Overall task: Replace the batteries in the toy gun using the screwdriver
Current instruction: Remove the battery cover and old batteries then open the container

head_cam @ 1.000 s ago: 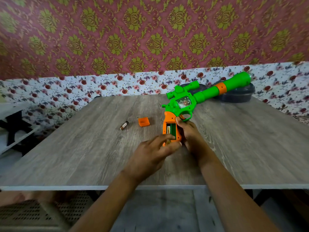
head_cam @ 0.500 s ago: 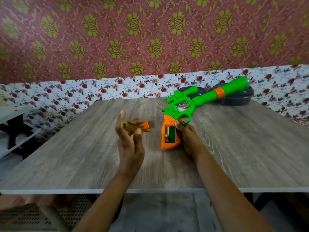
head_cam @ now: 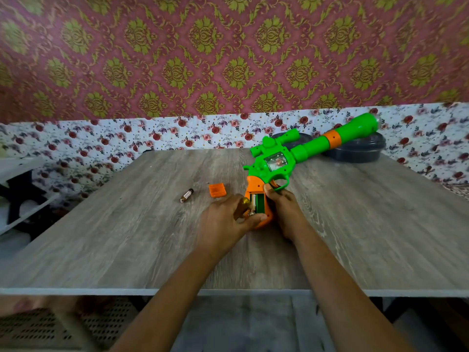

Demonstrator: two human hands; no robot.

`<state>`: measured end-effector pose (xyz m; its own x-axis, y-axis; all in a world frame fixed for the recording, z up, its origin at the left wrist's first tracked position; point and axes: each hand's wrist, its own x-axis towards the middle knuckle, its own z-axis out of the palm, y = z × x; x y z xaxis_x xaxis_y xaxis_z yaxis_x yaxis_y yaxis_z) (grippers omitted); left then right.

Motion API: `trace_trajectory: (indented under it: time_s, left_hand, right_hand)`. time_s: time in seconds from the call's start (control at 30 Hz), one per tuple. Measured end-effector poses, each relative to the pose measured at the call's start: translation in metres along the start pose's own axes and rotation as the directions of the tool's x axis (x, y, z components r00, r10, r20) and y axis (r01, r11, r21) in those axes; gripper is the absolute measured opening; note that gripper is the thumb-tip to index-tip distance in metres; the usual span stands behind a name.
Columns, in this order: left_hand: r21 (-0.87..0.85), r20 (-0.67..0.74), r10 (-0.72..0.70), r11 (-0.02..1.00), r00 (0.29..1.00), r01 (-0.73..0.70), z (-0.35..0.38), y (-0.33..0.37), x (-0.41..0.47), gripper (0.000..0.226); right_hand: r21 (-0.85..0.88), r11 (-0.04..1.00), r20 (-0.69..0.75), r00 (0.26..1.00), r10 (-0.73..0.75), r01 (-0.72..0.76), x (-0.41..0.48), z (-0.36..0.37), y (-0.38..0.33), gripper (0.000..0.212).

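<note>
We are working at the desk (head_cam: 127, 237). The toy gun (head_cam: 279, 162) is lying on its side on it, with its orange handle (head_cam: 255, 185) pointing toward us and its green barrel running away to the right. The far end of the barrel is passing in front of a dark round container (head_cam: 355, 151), which is sitting behind the gun at the back edge of the desk.

The battery compartment (head_cam: 259, 203) in the gun's handle is standing open, and green plastic is showing inside it.

We are steadying the gun with our right hand (head_cam: 285, 210). Its fingers are curling round the right side of the handle, just below the trigger guard. The thumb tip is resting on the face of the handle, beside the open compartment.

We are holding a battery (head_cam: 244, 208) in our left hand (head_cam: 223, 221), immediately left of the gun's handle. The fingers of this hand are closing round the battery and pinching it, with its metal end pointing toward the lower part of the handle. We cannot tell whether the battery is touching the compartment.

The orange compartment cover (head_cam: 217, 190) is lying flat on the desk, just left of the gun's handle. A second battery (head_cam: 186, 195) is lying loose on the desk farther left of the gun, beyond the cover and apart from it.
</note>
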<state>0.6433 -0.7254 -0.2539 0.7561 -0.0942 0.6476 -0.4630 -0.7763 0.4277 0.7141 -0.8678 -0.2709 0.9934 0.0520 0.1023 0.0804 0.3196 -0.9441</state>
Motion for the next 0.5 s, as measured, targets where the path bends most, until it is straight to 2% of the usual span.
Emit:
trace_trajectory:
  time_s: [0.17, 0.3, 0.43, 0.5]
  left_hand:
    - [0.077, 0.021, 0.024, 0.997, 1.0, -0.025, 0.002, -0.003, -0.001, 0.029]
    - [0.027, -0.034, 0.039, 0.999, 0.999, -0.038, 0.0, -0.005, -0.004, 0.036]
    - [-0.062, -0.164, -0.022, 0.998, 0.986, 0.012, -0.013, -0.006, 0.001, 0.036]
    - [-0.06, -0.2, -0.099, 0.994, 0.975, 0.088, -0.019, -0.011, 0.009, 0.025]
  right_hand:
    - [-0.003, 1.0, 0.001, 1.0, 0.009, -0.009, 0.002, 0.0, 0.001, 0.013]
    - [0.006, 1.0, 0.01, 1.0, 0.008, -0.008, 0.001, 0.0, 0.002, 0.013]
    - [0.018, 1.0, -0.02, 1.0, 0.018, -0.018, 0.004, -0.001, 0.001, 0.013]
    - [0.023, 0.999, -0.046, 0.999, 0.024, -0.023, 0.006, -0.001, 0.0, 0.012]
